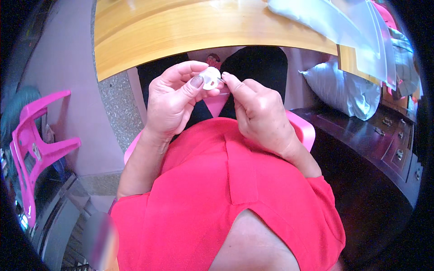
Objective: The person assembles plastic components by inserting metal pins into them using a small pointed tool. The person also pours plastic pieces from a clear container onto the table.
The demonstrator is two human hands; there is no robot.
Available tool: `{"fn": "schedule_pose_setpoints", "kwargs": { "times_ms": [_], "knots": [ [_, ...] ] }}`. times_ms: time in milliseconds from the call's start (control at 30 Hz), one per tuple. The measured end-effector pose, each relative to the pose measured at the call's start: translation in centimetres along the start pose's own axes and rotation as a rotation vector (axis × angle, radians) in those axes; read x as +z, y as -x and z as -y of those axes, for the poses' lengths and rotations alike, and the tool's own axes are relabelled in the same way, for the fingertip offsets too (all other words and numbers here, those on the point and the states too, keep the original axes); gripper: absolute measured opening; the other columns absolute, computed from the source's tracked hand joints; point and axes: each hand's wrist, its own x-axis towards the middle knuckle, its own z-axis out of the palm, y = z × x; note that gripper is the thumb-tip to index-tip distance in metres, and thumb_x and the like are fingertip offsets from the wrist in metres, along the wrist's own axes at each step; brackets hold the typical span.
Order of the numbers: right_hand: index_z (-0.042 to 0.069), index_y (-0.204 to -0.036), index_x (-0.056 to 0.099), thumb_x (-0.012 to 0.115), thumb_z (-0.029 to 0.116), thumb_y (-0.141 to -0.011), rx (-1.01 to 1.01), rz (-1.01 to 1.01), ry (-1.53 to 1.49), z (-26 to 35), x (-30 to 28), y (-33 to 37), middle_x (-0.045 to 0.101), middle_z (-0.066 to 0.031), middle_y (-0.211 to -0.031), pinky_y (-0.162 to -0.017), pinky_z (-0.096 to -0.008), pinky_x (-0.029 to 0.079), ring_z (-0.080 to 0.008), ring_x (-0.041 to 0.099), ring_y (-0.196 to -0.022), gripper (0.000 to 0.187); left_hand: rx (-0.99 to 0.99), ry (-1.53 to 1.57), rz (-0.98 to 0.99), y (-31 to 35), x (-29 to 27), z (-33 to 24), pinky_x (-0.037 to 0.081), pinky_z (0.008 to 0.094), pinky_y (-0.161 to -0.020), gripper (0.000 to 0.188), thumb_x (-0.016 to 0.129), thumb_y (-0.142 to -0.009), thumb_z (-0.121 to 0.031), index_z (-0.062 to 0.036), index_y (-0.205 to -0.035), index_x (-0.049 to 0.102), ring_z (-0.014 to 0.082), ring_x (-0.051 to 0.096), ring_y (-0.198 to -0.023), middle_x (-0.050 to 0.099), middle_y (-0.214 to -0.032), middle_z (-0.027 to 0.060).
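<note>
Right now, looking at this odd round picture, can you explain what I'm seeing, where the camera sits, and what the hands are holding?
There is no machine here, just a person in a red shirt working with bare hands. The camera is worn on their head and looks down, so its wide lens bends the edges. The left hand holds a small white disc between thumb and fingers. The right hand pinches something thin against the disc's edge; it is too small to identify. Above the hands is a wooden table with clear plastic bags on it. A pink plastic chair stands at the left.
</note>
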Motion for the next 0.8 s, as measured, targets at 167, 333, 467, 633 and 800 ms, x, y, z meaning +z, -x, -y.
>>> {"fn": "schedule_pose_setpoints", "kwargs": {
  "times_ms": [167,333,467,633,800],
  "knots": [
    [-0.002,-0.117,0.056,0.055,-0.008,-0.076,-0.018,0.006,0.052,-0.12,0.09,0.04,0.057,-0.0172,-0.076,-0.058,-0.0402,0.048,-0.0342,0.060,-0.067,0.041,-0.012,-0.042,0.001,-0.09,-0.16,0.14,0.056,0.0364,-0.081,0.028,0.056,-0.091,-0.003,0.0047,-0.118,0.054,0.0264,0.065,-0.091,0.063,-0.106,0.0188],
    [-0.002,-0.117,0.055,0.056,-0.007,-0.076,-0.021,0.018,0.086,-0.06,0.14,0.05,0.057,-0.0167,-0.075,-0.058,-0.0402,0.049,-0.0337,0.060,-0.067,0.042,-0.043,-0.014,-0.046,0.03,0.37,0.14,0.056,0.0345,-0.081,0.029,0.057,-0.090,0.000,0.0061,-0.118,0.055,0.0247,0.065,-0.090,0.063,-0.105,0.0183],
    [-0.002,-0.117,0.054,0.056,-0.007,-0.075,-0.026,0.018,0.085,0.02,0.21,0.06,0.056,-0.0167,-0.075,-0.058,-0.0404,0.049,-0.0334,0.060,-0.067,0.043,-0.023,-0.053,-0.013,0.10,0.00,0.28,0.056,0.0355,-0.082,0.029,0.057,-0.090,-0.003,0.0052,-0.119,0.055,0.0246,0.065,-0.092,0.063,-0.107,0.0184],
    [-0.002,-0.117,0.054,0.056,-0.007,-0.075,-0.025,0.017,0.094,-0.11,0.47,0.02,0.057,-0.0167,-0.075,-0.057,-0.0409,0.049,-0.0339,0.060,-0.067,0.043,-0.024,-0.040,-0.032,0.04,0.32,0.30,0.055,0.0329,-0.082,0.029,0.058,-0.089,-0.001,0.0068,-0.117,0.056,0.0226,0.066,-0.088,0.064,-0.104,0.0183],
    [-0.002,-0.114,0.052,0.057,0.008,-0.082,-0.051,0.034,0.149,-0.36,0.60,0.11,0.058,-0.0149,-0.073,-0.056,-0.0422,0.051,-0.0322,0.062,-0.065,0.034,0.013,-0.121,-0.034,0.11,0.53,0.47,0.055,0.0315,-0.083,0.027,0.059,-0.088,0.000,0.0065,-0.114,0.058,0.0208,0.066,-0.089,0.065,-0.100,0.0153]
  ]
}}
